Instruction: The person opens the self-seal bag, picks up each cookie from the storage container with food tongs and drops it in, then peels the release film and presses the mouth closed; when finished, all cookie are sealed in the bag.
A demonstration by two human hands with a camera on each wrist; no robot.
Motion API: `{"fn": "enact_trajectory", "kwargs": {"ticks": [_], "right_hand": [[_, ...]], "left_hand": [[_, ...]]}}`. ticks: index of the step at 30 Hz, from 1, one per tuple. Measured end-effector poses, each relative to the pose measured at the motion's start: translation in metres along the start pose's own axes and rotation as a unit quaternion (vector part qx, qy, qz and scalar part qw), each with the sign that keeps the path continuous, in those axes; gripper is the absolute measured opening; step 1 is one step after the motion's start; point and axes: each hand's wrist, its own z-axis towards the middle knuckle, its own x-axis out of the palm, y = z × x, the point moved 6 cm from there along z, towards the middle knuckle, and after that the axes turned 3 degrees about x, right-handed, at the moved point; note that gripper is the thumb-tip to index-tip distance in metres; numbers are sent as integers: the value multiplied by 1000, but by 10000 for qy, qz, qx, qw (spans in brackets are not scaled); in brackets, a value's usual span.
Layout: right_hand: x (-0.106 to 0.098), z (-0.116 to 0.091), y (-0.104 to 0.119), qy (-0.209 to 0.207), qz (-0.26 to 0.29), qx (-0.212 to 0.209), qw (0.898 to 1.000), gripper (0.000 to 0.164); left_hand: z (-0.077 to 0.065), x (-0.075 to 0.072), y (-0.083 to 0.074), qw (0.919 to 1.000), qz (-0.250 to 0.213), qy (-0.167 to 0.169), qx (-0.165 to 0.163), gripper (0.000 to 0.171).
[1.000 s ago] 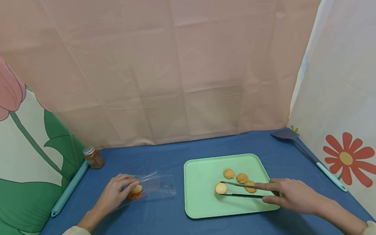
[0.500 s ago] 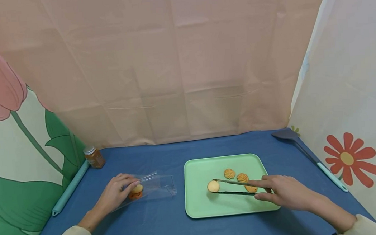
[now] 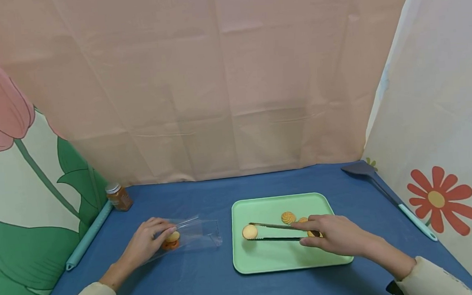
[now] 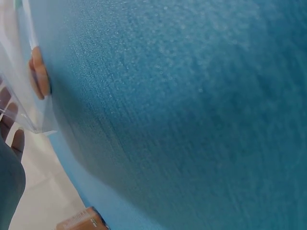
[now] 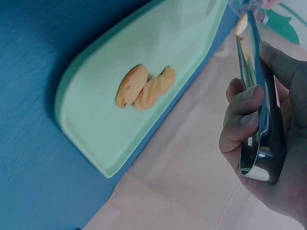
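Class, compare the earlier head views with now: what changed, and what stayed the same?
The right hand moved left over the green tray toward the clear bag, carrying the tongs with the round cookie between their tips. Nothing was newly grasped or released. The left hand still holds the bag; the tray and jar stayed put.

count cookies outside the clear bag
4: a pale cookie in the tongs; on the green tray, a far swirl, another swirl and a plain cookie, the last two partly behind the right hand in the head view.
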Motion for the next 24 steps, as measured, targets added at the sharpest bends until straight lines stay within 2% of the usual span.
{"fn": "enact_trajectory", "kwargs": {"ticks": [9,24], "right_hand": [[6,23,12,98,163,-212,9996,44],[16,49,33,126,-46,-513,9986,44]], "left_hand": [[0,-2,-2,10000,-31,-74,42,13],[0,-2,-2,9999,53,-84,116,12]]}}
